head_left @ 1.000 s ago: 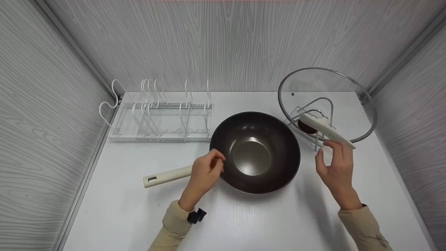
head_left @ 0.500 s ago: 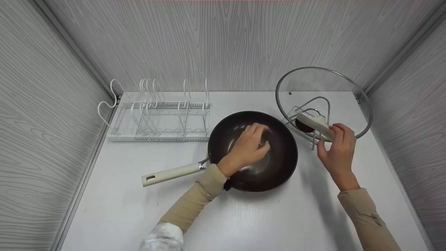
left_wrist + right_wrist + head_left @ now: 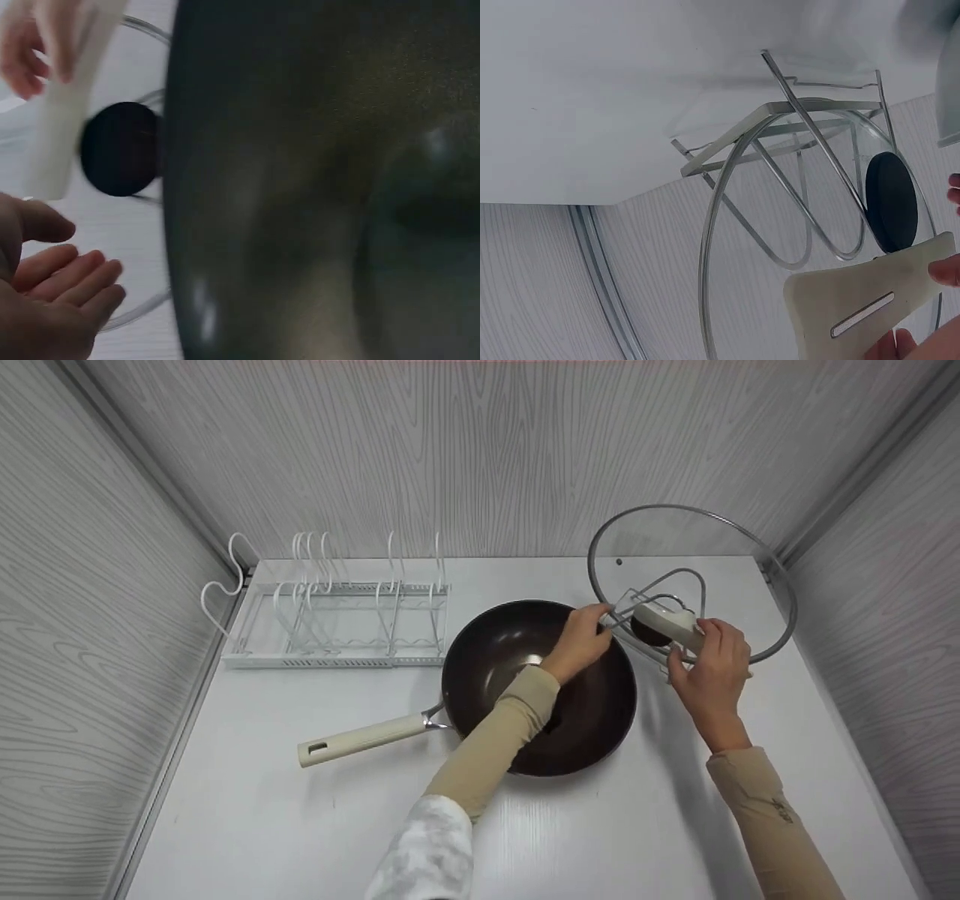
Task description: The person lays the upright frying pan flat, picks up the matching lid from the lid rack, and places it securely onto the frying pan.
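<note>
A large glass lid (image 3: pixel 720 551) with a grey rim stands upright in a small wire lid rack (image 3: pixel 703 591) at the right. Its cream handle (image 3: pixel 851 292) sits beside a dark round disc (image 3: pixel 892 202). My right hand (image 3: pixel 712 667) holds the near end of this handle, thumb on one side and fingers on the other. My left hand (image 3: pixel 581 641) reaches over the dark wok (image 3: pixel 510 645), fingertips close by the lid's left edge. In the left wrist view the left hand (image 3: pixel 52 292) has its thumb and fingers apart, with nothing between them.
The wok's cream handle (image 3: pixel 364 739) points left across the white table (image 3: pixel 247 810). At the back left stands a white wire dish rack (image 3: pixel 337 660) with upright prongs. Grey wood-grain panels (image 3: pixel 480 457) enclose the back and both sides.
My left hand has moved from the wok's left rim across the pan to the lid's left edge. The right hand has moved up and taken hold of the lid handle.
</note>
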Motion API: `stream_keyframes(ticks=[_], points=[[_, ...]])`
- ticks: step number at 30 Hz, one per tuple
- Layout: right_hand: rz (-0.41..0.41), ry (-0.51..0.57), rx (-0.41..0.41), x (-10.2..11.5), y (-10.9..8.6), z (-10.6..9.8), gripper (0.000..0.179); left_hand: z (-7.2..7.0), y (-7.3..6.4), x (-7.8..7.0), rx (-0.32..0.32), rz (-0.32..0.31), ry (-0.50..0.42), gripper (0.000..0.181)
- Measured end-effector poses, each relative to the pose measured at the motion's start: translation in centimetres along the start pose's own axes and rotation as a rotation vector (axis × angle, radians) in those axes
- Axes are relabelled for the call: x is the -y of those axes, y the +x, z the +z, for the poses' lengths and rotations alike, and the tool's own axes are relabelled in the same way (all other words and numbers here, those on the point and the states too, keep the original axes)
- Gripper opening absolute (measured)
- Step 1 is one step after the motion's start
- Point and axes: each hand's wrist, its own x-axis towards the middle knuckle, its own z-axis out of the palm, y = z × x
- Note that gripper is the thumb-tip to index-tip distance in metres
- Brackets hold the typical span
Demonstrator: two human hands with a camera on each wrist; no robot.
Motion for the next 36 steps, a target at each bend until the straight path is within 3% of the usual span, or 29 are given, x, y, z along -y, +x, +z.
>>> stream_keyframes(ticks=[3, 8, 14, 19, 26, 32, 36], points=[[0.041, -0.049, 0.001, -0.1, -0.1, 0.4, 0.042, 2.0, 1.0, 0.4, -0.055, -0.035, 0.029, 0.032], [0.087, -0.114, -0.001, -0.2, -0.3, 1.1, 0.038, 3.7, 1.8, 0.4, -0.039, -0.121, 0.138, 0.029], [0.130, -0.126, -0.050, -0.2, -0.7, 1.7, 0.030, 4.8, 2.2, 0.6, -0.034, -0.102, 0.224, 0.024], [0.139, -0.112, -0.124, -0.5, -0.9, 2.0, 0.020, 5.8, 2.3, 1.2, -0.108, -0.097, 0.252, 0.017], [0.160, -0.064, -0.213, -0.6, -0.8, 2.2, 0.017, 6.7, 2.8, 1.3, -0.209, -0.117, 0.284, 0.009], [0.160, -0.034, -0.247, -0.8, -0.3, 2.4, 0.016, 6.8, 3.3, 1.3, -0.211, -0.149, 0.358, 0.009], [0.159, -0.032, -0.265, -0.9, 0.0, 2.5, 0.016, 6.8, 3.6, 1.4, -0.209, -0.131, 0.405, 0.008]])
